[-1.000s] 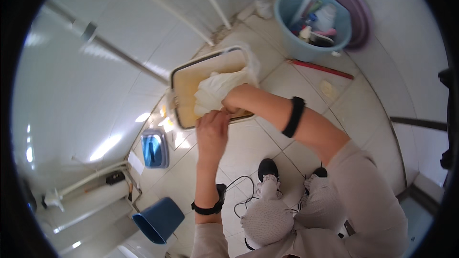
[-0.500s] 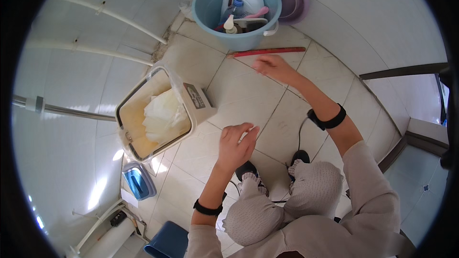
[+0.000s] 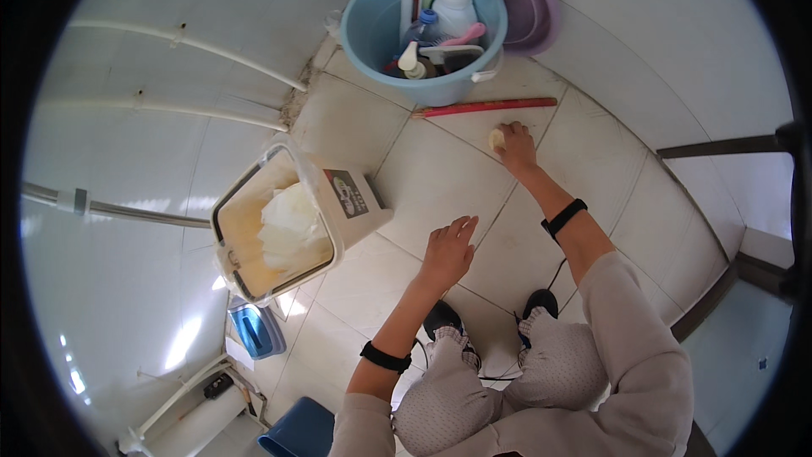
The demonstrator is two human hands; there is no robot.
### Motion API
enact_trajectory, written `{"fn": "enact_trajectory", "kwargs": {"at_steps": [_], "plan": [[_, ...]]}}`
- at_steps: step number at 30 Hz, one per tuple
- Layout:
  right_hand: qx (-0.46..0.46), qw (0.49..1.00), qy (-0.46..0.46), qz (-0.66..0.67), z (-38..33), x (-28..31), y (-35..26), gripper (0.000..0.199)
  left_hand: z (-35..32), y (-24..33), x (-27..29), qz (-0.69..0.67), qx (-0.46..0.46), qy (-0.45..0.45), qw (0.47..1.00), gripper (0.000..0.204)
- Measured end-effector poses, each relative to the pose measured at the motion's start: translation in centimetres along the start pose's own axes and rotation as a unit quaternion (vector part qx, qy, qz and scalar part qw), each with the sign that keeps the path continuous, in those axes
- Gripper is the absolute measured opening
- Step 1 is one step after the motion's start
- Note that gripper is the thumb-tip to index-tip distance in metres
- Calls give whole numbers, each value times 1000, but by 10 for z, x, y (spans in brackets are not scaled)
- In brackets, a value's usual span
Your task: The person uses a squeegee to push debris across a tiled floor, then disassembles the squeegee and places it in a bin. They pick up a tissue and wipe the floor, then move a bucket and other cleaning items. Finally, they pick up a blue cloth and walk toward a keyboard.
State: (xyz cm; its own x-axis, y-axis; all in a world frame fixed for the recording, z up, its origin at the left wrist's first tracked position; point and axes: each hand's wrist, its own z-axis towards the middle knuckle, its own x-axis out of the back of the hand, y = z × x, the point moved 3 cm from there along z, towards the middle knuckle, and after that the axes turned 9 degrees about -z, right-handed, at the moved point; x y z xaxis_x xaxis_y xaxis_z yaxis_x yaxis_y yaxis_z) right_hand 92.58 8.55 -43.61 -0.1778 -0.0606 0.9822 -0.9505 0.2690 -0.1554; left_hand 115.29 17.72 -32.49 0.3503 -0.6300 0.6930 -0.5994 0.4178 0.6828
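Observation:
My right hand reaches down to the tiled floor, its fingers curled around a small round cream-coloured thing, whose kind I cannot make out. Just beyond it lie thin red sticks, close to the light blue bucket. My left hand hovers above the tiles in front of my feet, fingers stretched out and holding nothing. To its left stands a cream waste bin, with crumpled white paper or plastic inside.
Bottles and brushes fill the bucket; behind it leans a purple basin. A blue-lidded box and a dark blue container stand at lower left. Pipes run along the left wall. My shoes are on the tiles.
My right hand has moved right and a little nearer, and a round cream-coloured thing now shows in its fingers. My left hand has shifted slightly right. The view has tilted a little.

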Motion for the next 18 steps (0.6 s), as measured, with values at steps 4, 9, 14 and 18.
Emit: {"fn": "enact_trajectory", "kwargs": {"at_steps": [4, 9, 14, 18], "plan": [[45, 991, -100, 80, -11, 1, -18, 30, -19, -17, 5, -16, 6, 51, 999, 52], [180, 899, -59, 396, -41, 140, -121, 27, -32, -35, -2, -73, 40, 79, 993, 53], [374, 778, 79, 499, -67, 255, -239, 31, -21, -33, -12, -99, 68, 52, 991, 55], [394, 796, 85, 452, -66, 256, -287, 44, -20, -26, -4, -278, 30, 77, 957, 49]]}}
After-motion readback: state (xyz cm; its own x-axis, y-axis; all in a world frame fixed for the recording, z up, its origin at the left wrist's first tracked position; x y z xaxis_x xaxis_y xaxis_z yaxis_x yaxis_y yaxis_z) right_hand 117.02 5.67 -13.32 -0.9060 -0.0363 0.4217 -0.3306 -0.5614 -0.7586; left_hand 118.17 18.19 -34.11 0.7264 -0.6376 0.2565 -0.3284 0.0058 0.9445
